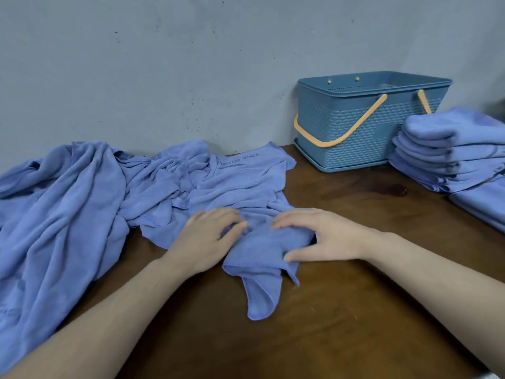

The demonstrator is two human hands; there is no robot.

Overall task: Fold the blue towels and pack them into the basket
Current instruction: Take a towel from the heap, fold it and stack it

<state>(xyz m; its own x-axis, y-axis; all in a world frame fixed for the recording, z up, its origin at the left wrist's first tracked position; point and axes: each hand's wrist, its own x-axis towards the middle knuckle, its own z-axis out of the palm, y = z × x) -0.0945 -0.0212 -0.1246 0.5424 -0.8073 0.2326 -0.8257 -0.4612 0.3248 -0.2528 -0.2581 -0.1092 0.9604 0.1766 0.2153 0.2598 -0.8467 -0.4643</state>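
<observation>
bare table front-right | loose towels left | folded stack beside basket

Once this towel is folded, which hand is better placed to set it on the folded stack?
Probably the right hand: it grips the towel on the side nearer the folded stack, which lies at the table's right.

Brown wooden table carried a heap of unfolded towels at frame left, blue basket upper right, folded towel stack at right edge.
</observation>
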